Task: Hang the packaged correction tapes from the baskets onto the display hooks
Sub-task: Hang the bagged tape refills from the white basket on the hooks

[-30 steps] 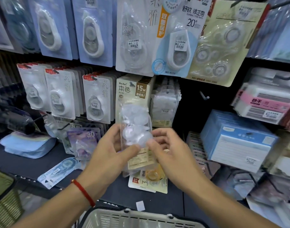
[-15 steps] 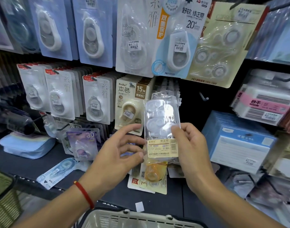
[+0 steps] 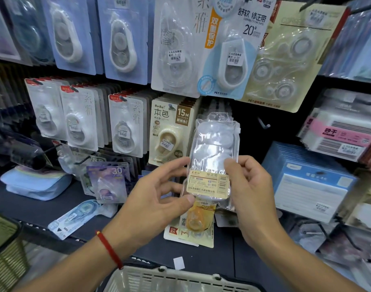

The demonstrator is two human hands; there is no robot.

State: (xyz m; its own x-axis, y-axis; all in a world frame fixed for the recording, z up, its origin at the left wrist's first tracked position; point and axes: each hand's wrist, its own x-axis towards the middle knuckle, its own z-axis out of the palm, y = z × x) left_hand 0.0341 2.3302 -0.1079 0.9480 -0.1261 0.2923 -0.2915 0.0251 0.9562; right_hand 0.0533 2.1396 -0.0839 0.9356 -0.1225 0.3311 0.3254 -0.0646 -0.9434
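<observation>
Easy to miss the hook from here — the hang hole at the top of the clear packet (image 3: pixel 214 152) is small, the plastic is glossy and limp, and the bare hook (image 3: pixel 264 124) on the dark panel up and to the right shows only as a short peg with a pale tip. Likely to buckle or twist if pushed against the peg off-centre, since both grips sit low on the packet, far from the hole. Could also slip out sideways: slick film, light pinches only. Some chance of knocking the beige 15M card (image 3: pixel 169 131) hanging just to the left, or of dropping the packet onto the orange tape card (image 3: pixel 193 226) lying on the shelf below.

Left hand (image 3: pixel 153 199) half open — thumb pressed to the lower left corner of the packet near the printed label, fingers spread and reaching behind its left edge. Hard to tell how many of those fingers actually touch.

Right hand (image 3: pixel 249 186) curled round the right edge, thumb on the front at mid-height, fingers wrapped behind; firmly pinching.

Packet held upright between the two hands, in front of the hanging rows, hole end uppermost, not yet on any hook. White basket (image 3: pixel 176 279) directly below, at the bottom edge of view.
</observation>
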